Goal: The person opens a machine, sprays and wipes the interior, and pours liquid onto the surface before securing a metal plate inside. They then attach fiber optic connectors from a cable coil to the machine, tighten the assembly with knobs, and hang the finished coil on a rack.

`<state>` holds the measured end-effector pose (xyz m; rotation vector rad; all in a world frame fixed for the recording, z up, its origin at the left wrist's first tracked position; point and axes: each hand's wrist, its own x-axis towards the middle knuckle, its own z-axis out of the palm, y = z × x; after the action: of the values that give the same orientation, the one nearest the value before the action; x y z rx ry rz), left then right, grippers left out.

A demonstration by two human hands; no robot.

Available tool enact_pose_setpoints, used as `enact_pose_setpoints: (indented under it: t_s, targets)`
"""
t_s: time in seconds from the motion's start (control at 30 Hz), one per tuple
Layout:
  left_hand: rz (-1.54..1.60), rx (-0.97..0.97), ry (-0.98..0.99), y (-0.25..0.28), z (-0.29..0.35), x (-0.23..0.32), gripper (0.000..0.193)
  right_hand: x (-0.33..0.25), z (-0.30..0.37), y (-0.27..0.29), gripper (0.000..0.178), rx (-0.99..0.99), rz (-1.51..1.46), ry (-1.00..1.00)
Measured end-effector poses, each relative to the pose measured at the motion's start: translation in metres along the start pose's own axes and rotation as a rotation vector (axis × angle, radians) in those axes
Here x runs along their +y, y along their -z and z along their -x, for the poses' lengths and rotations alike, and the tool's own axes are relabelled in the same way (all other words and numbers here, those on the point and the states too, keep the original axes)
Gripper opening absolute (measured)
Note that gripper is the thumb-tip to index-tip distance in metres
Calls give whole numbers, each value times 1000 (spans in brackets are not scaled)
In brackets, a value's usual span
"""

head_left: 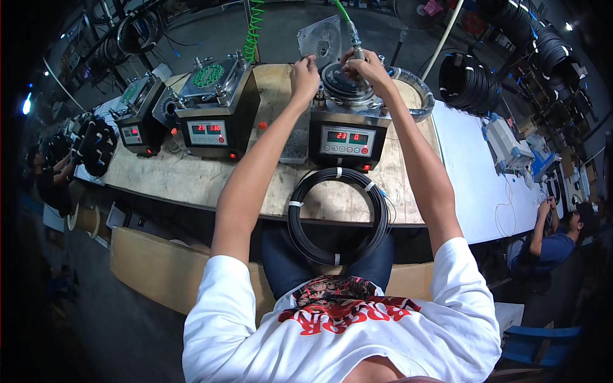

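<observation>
One metal tool is gripped by the right hand above the machine; the left hand is held apart (its grip cannot be told)

I see a boxy black machine, metal-topped, upright near the right edge of the wooden surface, its red display lit. Its round dark disc lies flat on top. Beside the disc's far right side I see a slim metal nozzle, near upright, its lower end hidden, on a green hose.
</observation>
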<state>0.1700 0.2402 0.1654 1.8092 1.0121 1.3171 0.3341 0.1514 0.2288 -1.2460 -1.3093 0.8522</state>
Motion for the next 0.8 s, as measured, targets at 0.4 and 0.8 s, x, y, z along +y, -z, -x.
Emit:
enact_pose_setpoints:
  t_s: [0.4, 0.8]
  targets:
    - [-85, 345, -69, -32, 31, 22, 60, -5, -2, 11, 18, 32, 20, 55]
    - [-50, 364, -89, -27, 36, 25, 74, 5, -25, -15, 19, 75, -55, 167]
